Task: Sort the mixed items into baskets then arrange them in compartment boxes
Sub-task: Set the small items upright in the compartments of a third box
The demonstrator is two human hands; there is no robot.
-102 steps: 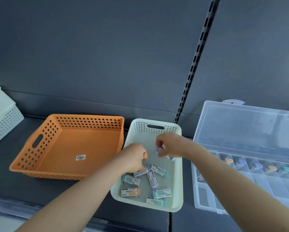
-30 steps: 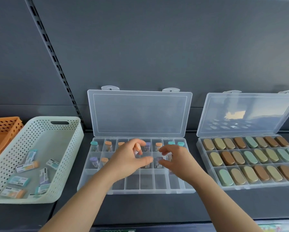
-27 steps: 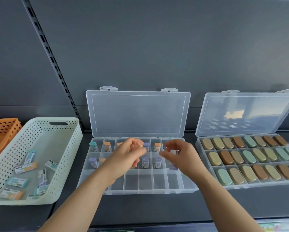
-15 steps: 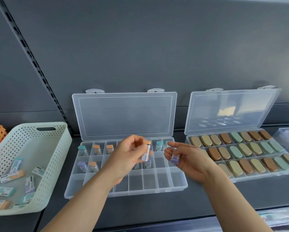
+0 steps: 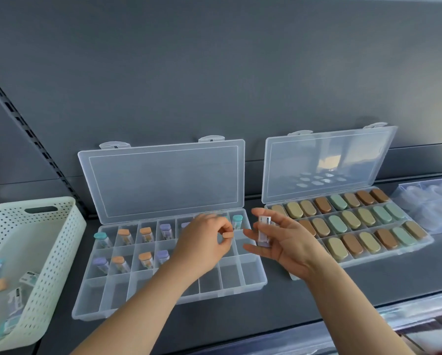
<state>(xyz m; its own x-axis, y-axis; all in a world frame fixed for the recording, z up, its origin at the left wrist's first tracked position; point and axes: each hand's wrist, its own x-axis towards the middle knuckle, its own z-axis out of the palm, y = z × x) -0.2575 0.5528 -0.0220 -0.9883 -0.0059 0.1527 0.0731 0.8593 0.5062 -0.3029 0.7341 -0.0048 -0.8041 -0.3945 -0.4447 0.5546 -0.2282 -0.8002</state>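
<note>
Watching through the head camera, I see the right hand (image 5: 289, 243) holding a small purple-capped vial (image 5: 264, 230) between thumb and fingers, cap end down, its other fingers loosely spread; the vial hangs above the right edge of the open compartment box (image 5: 163, 301), just beside the second box (image 5: 383, 254); the left hand (image 5: 202, 242) sits over the back right compartments with its fingers curled in; a small orange tip shows at the fingertips, and I cannot tell whether it grips anything; other vials (image 5: 145, 233) with teal, orange and purple caps stand in the box's back and middle rows; the second box holds three rows of oval cases (image 5: 339, 228) in tan, brown and green; at the left, the white basket (image 5: 68, 226) holds small packets (image 5: 29, 276).
</note>
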